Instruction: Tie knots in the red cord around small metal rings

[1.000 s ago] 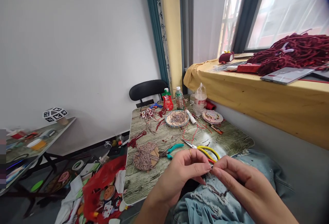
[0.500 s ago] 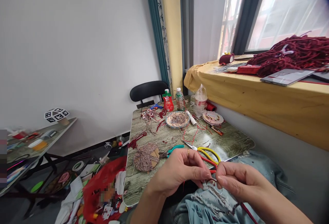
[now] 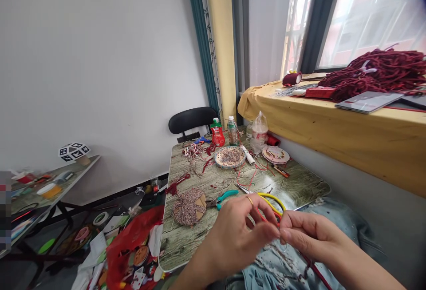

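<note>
My right hand point(image 3: 309, 234) is closed in a pinch over my lap, thumb pressed against the fingers. A dark red cord point(image 3: 317, 272) runs down from below it across the light blue denim. My left hand point(image 3: 241, 232), with a ring on one finger, is slightly blurred; its fingers curl toward the thumb, and its tips meet those of my right hand. Whatever lies between its fingertips is hidden. Just beyond the hands, scissors point(image 3: 273, 200) with yellow and red handles lie on the table, partly covered by my left hand. Teal-handled pliers point(image 3: 228, 196) rest to their left.
On the wood-grain table point(image 3: 179, 254) are a wound bundle of speckled yarn point(image 3: 188, 208), a plate of small beads or bits point(image 3: 229, 156), a red pouch point(image 3: 218, 134) and a bottle point(image 3: 233, 132). Dark red cord point(image 3: 376, 74) is heaped on the yellow-covered sill point(image 3: 299, 121).
My left hand has turned and shifted slightly, its thumb now lifted across toward the right fingertips. The thin dark piece seen between the hands before is now hidden. My right hand stays nearly still.
</note>
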The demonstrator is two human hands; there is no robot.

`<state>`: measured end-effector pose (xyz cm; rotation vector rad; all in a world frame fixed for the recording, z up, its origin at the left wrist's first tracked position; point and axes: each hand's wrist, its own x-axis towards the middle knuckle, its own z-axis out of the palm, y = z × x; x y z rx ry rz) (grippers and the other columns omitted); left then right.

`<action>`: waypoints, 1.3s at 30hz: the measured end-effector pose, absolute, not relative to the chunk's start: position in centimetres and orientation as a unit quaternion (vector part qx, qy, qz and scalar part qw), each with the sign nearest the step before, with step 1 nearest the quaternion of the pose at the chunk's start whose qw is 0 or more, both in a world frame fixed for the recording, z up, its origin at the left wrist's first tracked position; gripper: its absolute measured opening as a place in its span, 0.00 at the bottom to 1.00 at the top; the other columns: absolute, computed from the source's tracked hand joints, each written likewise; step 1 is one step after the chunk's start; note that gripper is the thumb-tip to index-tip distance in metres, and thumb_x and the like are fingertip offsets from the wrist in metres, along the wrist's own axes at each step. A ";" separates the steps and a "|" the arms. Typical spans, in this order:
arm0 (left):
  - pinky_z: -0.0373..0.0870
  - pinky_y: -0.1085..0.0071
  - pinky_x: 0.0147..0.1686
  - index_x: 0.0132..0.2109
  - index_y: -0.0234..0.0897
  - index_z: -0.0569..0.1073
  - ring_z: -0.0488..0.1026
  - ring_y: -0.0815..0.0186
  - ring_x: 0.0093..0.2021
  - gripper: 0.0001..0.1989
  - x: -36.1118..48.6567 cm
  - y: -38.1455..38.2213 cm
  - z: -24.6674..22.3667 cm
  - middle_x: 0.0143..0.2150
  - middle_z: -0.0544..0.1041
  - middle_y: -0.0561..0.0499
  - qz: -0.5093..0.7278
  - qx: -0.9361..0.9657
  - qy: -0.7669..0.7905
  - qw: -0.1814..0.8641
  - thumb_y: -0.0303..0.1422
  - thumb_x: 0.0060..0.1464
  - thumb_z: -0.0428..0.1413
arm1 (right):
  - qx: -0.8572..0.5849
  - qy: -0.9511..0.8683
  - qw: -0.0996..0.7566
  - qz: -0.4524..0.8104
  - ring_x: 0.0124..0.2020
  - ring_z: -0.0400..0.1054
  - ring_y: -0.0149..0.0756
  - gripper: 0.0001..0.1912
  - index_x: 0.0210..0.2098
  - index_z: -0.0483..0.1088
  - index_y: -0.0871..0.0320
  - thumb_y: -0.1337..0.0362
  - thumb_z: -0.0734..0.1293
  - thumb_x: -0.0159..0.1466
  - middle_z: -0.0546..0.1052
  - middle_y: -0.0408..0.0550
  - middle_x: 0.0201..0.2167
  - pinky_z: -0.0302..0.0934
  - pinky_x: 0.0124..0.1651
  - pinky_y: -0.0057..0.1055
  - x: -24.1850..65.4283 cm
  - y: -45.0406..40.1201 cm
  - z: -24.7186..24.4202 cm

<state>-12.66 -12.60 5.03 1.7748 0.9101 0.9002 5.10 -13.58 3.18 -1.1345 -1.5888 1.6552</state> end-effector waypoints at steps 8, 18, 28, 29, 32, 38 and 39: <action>0.62 0.75 0.31 0.29 0.33 0.77 0.69 0.70 0.28 0.07 -12.7 -13.2 5.7 0.25 0.75 0.51 0.306 0.781 0.403 0.366 0.33 0.49 0.59 | -0.452 -0.607 0.273 0.594 0.26 0.46 0.31 0.18 0.25 0.63 0.57 0.49 0.61 0.60 0.55 0.39 0.23 0.43 0.27 0.27 5.3 -13.9 3.1; 0.63 0.76 0.28 0.22 0.31 0.75 0.66 0.72 0.23 0.14 -12.7 -11.5 4.3 0.19 0.71 0.52 0.326 0.762 0.314 0.462 0.30 0.53 0.55 | -0.398 -0.560 0.267 0.676 0.20 0.38 0.26 0.21 0.23 0.61 0.58 0.46 0.65 0.56 0.51 0.34 0.17 0.33 0.21 0.27 5.5 -13.4 3.3; 0.63 0.74 0.31 0.28 0.33 0.74 0.66 0.71 0.26 0.12 -12.8 -12.2 4.4 0.24 0.70 0.52 0.352 0.679 0.353 0.539 0.33 0.56 0.52 | -0.434 -0.561 0.301 0.637 0.21 0.43 0.28 0.21 0.28 0.66 0.58 0.44 0.64 0.56 0.55 0.36 0.19 0.39 0.23 0.25 5.4 -13.8 4.2; 0.63 0.75 0.30 0.29 0.33 0.73 0.65 0.71 0.26 0.12 -12.8 -12.3 4.3 0.25 0.69 0.53 0.357 0.670 0.354 0.547 0.34 0.57 0.51 | -0.438 -0.569 0.309 0.624 0.23 0.46 0.29 0.20 0.29 0.66 0.57 0.44 0.63 0.57 0.57 0.37 0.20 0.43 0.24 0.25 5.4 -14.0 4.3; 0.58 0.76 0.25 0.30 0.33 0.70 0.60 0.73 0.23 0.14 -12.5 -12.4 3.8 0.24 0.64 0.55 0.376 0.629 0.365 0.574 0.38 0.58 0.49 | -0.446 -0.579 0.317 0.604 0.25 0.49 0.31 0.18 0.29 0.64 0.55 0.46 0.62 0.58 0.58 0.39 0.22 0.49 0.27 0.26 5.3 -14.3 4.3; 0.47 0.75 0.20 0.26 0.34 0.65 0.51 0.74 0.20 0.16 -11.1 -12.9 3.0 0.21 0.59 0.57 0.428 0.550 0.332 0.635 0.41 0.56 0.51 | -0.392 -0.593 0.325 0.623 0.22 0.47 0.28 0.18 0.26 0.62 0.57 0.48 0.63 0.59 0.56 0.37 0.20 0.47 0.24 0.23 4.9 -13.9 3.5; 0.46 0.74 0.20 0.26 0.34 0.65 0.50 0.74 0.20 0.16 -11.0 -13.0 2.9 0.20 0.58 0.57 0.431 0.544 0.320 0.644 0.41 0.55 0.51 | -0.383 -0.599 0.324 0.624 0.23 0.50 0.28 0.18 0.25 0.62 0.57 0.49 0.63 0.60 0.59 0.37 0.21 0.49 0.25 0.23 4.9 -13.7 3.5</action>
